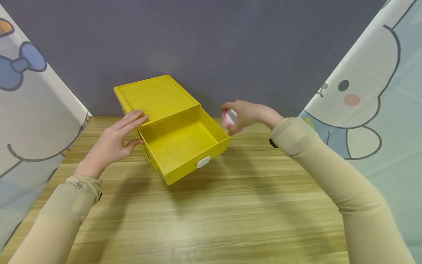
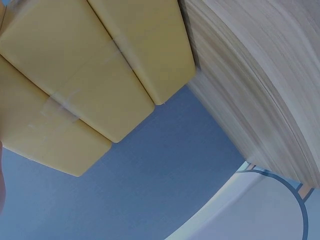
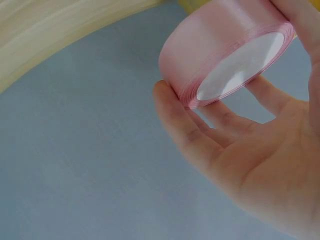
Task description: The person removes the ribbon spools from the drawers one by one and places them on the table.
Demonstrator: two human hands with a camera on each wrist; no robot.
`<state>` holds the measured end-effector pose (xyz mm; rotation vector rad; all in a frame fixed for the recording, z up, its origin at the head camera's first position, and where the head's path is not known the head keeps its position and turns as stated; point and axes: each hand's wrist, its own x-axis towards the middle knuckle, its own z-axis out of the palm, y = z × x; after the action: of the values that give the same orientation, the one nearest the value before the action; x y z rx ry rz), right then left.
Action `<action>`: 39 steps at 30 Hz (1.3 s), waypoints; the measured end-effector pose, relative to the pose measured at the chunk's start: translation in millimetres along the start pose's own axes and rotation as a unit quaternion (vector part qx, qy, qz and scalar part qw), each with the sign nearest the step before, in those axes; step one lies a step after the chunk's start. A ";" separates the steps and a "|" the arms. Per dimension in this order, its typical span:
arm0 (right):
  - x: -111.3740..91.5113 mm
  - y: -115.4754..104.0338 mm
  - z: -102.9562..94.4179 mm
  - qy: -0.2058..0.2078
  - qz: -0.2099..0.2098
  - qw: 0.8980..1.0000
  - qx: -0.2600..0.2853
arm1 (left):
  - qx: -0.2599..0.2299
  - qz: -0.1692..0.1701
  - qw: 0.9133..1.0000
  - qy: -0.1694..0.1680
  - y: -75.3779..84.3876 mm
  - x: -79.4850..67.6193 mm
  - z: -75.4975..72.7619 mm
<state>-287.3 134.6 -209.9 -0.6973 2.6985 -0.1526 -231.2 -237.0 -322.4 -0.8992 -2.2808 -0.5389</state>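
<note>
A yellow drawer box [image 1: 156,97] stands on the table, turned at an angle. Its upper drawer [image 1: 184,137] is pulled out, with a white handle [image 1: 203,161] on the front, and the inside shows bare yellow plastic. My left hand [image 1: 113,141] rests its fairly straight fingers on the box top near the front left corner, its thumb at the side by the drawer. Beyond the drawer's right side, my right hand [image 1: 247,114] grips a roll of pink satin ribbon [image 3: 215,42] with a white core between thumb and fingers, held up above the table.
The wooden table [image 1: 211,220] runs beneath both arms. Behind the box rises a grey wall [image 1: 211,47]. Cartoon-printed sheets, one at left [image 1: 36,117] and another at right [image 1: 369,110], close off the sides. Stacked yellow box sections [image 2: 75,65] fill the left wrist view's upper left.
</note>
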 end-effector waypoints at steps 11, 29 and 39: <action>9.1 16.1 14.0 -0.009 0.005 1.000 0.005 | -0.001 -0.003 1.000 -0.001 1.0 -0.5 -1.4; 25.5 39.3 31.5 -0.012 0.058 0.998 0.023 | -0.004 -0.004 1.000 -0.004 0.3 0.6 -0.9; 34.4 44.9 51.9 -0.020 0.045 0.998 0.026 | 0.000 -0.004 1.000 -0.008 -0.2 -0.3 -0.1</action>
<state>-317.1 156.2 -277.3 -0.5571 2.6706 -0.1837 -231.1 -237.3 -322.6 -0.8979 -2.2995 -0.5368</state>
